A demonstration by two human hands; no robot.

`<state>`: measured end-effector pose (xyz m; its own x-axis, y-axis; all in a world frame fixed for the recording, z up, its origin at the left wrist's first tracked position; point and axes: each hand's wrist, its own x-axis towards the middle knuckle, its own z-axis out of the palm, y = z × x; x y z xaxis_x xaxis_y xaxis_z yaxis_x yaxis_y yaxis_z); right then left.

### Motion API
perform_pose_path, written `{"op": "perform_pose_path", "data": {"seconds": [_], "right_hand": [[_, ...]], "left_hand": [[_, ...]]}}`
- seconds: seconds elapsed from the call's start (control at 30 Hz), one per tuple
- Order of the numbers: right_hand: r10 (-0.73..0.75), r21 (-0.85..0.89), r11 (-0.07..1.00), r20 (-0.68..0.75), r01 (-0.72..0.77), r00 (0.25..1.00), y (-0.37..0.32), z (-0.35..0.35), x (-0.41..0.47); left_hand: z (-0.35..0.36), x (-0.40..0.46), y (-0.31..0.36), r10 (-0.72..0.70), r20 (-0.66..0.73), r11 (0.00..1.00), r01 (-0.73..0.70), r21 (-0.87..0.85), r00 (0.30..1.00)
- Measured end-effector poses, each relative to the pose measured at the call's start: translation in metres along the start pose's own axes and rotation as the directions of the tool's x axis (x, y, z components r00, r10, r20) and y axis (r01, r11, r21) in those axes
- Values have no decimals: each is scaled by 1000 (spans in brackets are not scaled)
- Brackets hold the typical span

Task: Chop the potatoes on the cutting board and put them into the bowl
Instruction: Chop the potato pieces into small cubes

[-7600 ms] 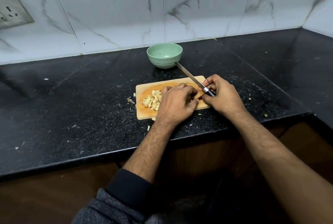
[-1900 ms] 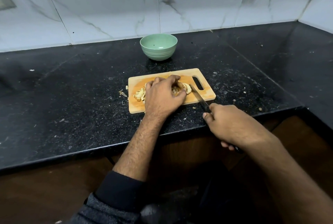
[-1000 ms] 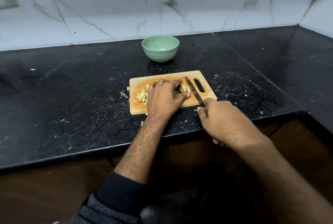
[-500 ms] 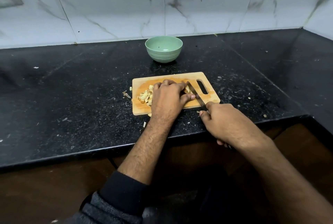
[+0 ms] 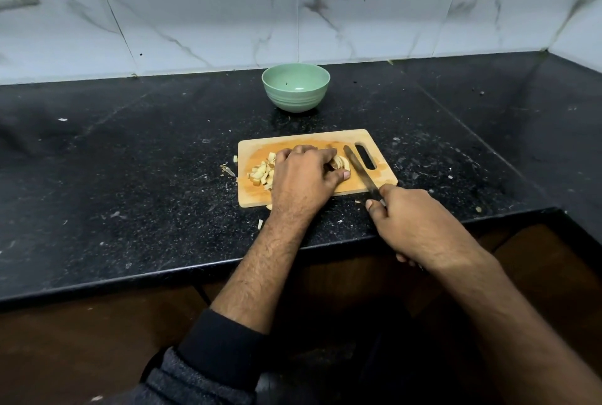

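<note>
**Potato Chopping: Hands and Workpiece Position**

The wooden cutting board (image 5: 312,140) lies flat on the black granite countertop (image 5: 130,176), its handle slot toward 3 o'clock. The left hand (image 5: 304,178) rests palm-down on the board, fingers curled over the uncut potato pieces (image 5: 340,162) and pressing them against the wood. Chopped potato cubes (image 5: 260,171) form a pile at 9 o'clock of that hand, on the board's left half. The right hand (image 5: 420,225) is wrapped tight around the handle of the knife (image 5: 360,170); the blade extends toward 11 o'clock across the board, just beside the held pieces. Whether the edge touches them cannot be determined. The green bowl (image 5: 295,88) stands upright at 12 o'clock of the board, apart from it, holding no potato. A few stray scraps (image 5: 260,224) lie on the countertop near the board's front edge.
</note>
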<state>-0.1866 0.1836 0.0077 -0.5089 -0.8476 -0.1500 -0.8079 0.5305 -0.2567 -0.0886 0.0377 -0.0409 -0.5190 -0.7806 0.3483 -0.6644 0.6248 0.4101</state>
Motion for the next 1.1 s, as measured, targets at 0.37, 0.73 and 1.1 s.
{"op": "perform_pose_path", "data": {"seconds": [0.37, 0.73, 1.1], "right_hand": [[-2, 30, 1000, -10, 2, 1000, 5, -2, -3], [-47, 96, 994, -7, 47, 999, 15, 8, 11], [-67, 293, 953, -58, 81, 996, 27, 12, 16]], "left_hand": [[-6, -5, 0, -86, -126, 986, 66, -156, 988], [-1, -14, 18, 57, -158, 957, -9, 291, 986], [12, -5, 22, -86, -189, 948, 139, 288, 978]]}}
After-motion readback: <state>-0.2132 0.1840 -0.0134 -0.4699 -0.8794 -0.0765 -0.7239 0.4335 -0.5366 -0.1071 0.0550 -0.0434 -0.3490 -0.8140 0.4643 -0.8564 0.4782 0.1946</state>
